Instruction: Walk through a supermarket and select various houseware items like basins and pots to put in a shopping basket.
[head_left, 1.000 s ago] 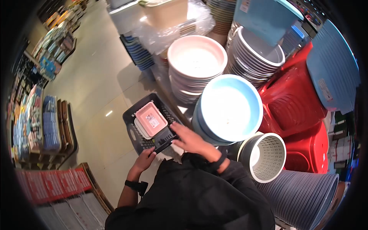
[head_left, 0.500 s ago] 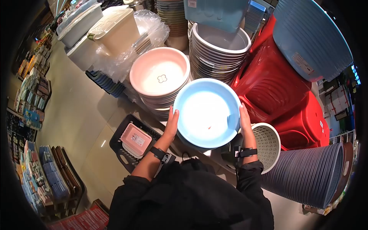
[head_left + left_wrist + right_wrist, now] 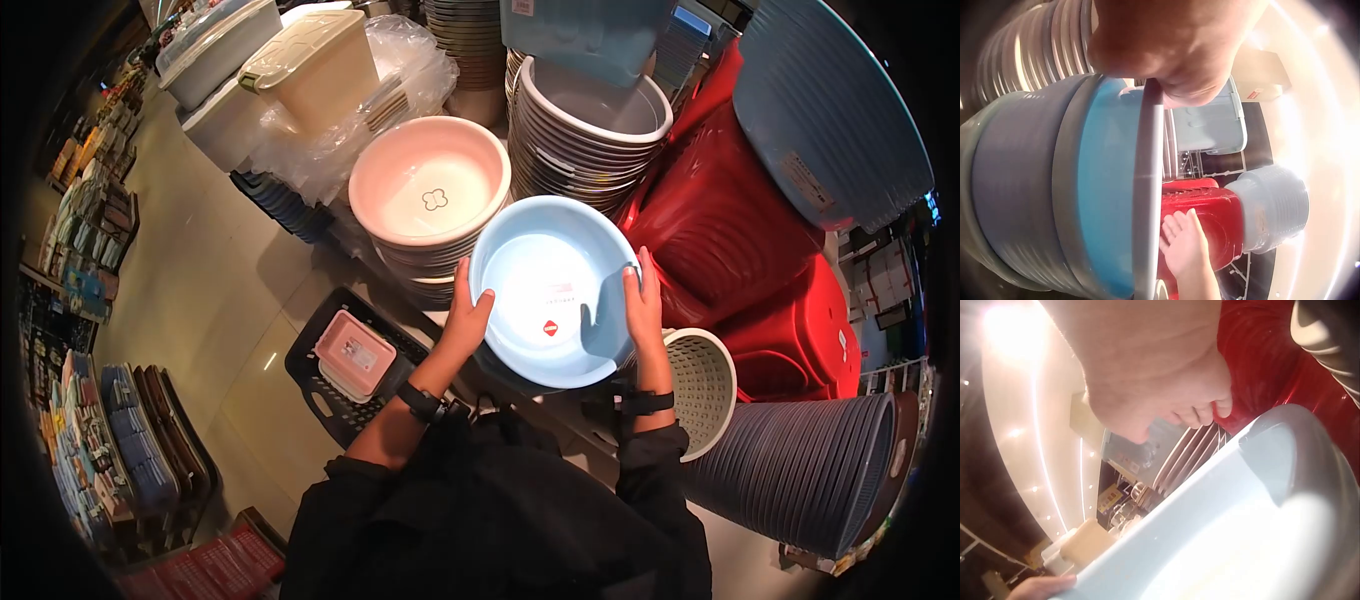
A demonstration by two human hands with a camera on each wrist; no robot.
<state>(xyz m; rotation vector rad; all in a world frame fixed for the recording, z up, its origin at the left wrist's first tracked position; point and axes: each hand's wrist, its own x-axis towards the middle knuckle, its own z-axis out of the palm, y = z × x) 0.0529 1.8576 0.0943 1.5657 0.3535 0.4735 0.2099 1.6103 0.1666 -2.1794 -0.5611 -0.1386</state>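
Note:
A light blue basin (image 3: 560, 260) with a red sticker inside stands at the stack in front of me. My left hand (image 3: 468, 320) grips its left rim, the thumb over the edge; in the left wrist view the rim runs up into that hand (image 3: 1166, 50). My right hand (image 3: 645, 305) is at the right rim, thumb overlapping the edge in the head view. In the right wrist view the right hand (image 3: 1154, 381) shows just above the rim, fingers loosely bent; from the left wrist its fingers look extended. More basins (image 3: 1022, 181) are stacked under the blue one.
Pink basins (image 3: 430, 185) stand left of the blue one, grey tubs (image 3: 590, 130) behind. Red stools (image 3: 710, 220) and a perforated bin (image 3: 700, 385) are at right. A black basket (image 3: 325, 385) with a pink tray (image 3: 355, 355) is at lower left.
Both hands left the black basket and came to the blue basin's sides. Since half a second ago, the left thumb has come over the rim, and the sticker inside the basin has become visible.

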